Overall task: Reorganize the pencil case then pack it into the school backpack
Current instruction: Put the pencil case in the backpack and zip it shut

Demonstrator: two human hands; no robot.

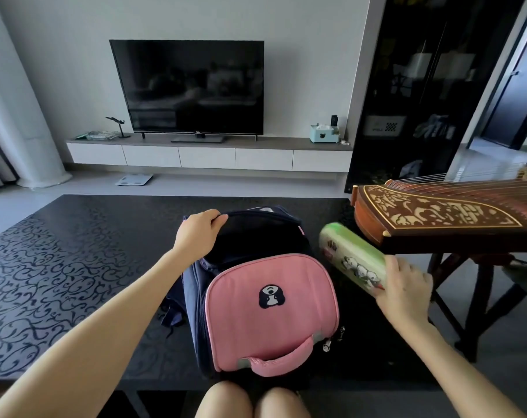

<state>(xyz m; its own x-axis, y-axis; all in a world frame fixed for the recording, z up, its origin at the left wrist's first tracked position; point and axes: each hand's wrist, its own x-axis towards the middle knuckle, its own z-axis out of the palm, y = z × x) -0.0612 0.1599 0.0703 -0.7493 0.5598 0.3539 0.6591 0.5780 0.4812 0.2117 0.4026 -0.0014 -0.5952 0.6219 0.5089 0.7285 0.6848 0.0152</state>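
Left hand (200, 233) fingers curl over the soft navy rim of the backpack (268, 309), holding its mouth open. The right hand (404, 291) clasps the near end of the pencil case (351, 256), a long, rounded, glossy green box printed with cartoon animals. The bag, fronted by a padded pink pocket, stands at the near edge of the dark, scroll-patterned table (60, 267). The case is just right of it, by the right edge, beneath a carved wooden zither (437, 218).

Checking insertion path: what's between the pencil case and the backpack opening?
Head view: only a narrow strip of bare table separates the pencil case from the backpack.
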